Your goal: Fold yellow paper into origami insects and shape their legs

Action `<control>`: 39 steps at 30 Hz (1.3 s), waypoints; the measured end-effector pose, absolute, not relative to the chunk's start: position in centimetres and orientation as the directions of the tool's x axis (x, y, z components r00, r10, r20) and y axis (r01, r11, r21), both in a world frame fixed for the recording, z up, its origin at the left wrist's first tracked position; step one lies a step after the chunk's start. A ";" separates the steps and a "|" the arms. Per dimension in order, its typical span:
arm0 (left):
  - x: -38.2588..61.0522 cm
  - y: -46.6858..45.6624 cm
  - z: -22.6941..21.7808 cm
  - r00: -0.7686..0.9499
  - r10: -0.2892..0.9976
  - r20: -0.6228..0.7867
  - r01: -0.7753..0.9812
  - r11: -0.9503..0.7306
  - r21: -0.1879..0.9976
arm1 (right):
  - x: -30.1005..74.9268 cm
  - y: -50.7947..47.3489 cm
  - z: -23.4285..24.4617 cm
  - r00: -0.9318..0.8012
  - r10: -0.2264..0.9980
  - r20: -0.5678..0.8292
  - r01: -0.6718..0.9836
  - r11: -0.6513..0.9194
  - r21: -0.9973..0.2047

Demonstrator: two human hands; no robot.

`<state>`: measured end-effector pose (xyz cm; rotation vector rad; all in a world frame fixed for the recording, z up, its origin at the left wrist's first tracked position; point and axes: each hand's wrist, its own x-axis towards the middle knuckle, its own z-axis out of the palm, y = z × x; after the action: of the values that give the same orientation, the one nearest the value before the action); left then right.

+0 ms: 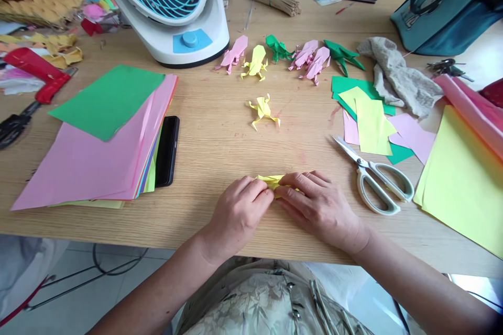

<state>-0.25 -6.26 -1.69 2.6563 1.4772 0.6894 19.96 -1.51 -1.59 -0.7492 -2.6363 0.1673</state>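
Note:
A small folded piece of yellow paper (pixel 270 180) lies near the table's front edge, mostly hidden under my fingers. My left hand (pixel 240 214) pinches its left end. On its right side, my right hand (pixel 320 209) presses with curled fingers. Beyond my hands lies a yellow origami frog (pixel 262 111) with its legs spread. Further back, a row holds another yellow origami frog (pixel 256 62), a pink one (pixel 236 52), a green one (pixel 277 48), two more pink ones (pixel 317 63) and a larger green figure (pixel 342 54).
Scissors (pixel 363 163) lie right of my right hand, near paper scraps (pixel 369 123) and yellow sheets (pixel 463 183). At left are stacked coloured sheets (pixel 90 162), a black phone (pixel 167 151) and a red glue gun (pixel 39 76). Behind stand a fan (pixel 190 39) and a teal bag (pixel 444 15).

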 end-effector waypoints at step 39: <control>-2.1 -5.3 -0.8 0.453 0.856 0.250 0.815 -0.511 0.273 | 18.8 -1.5 -1.5 -0.732 0.630 0.259 0.503 0.756 -0.419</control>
<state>-2.07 -5.34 -0.81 2.5796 1.4898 0.5443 18.79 -1.53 -1.50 -0.8661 -2.5666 0.4551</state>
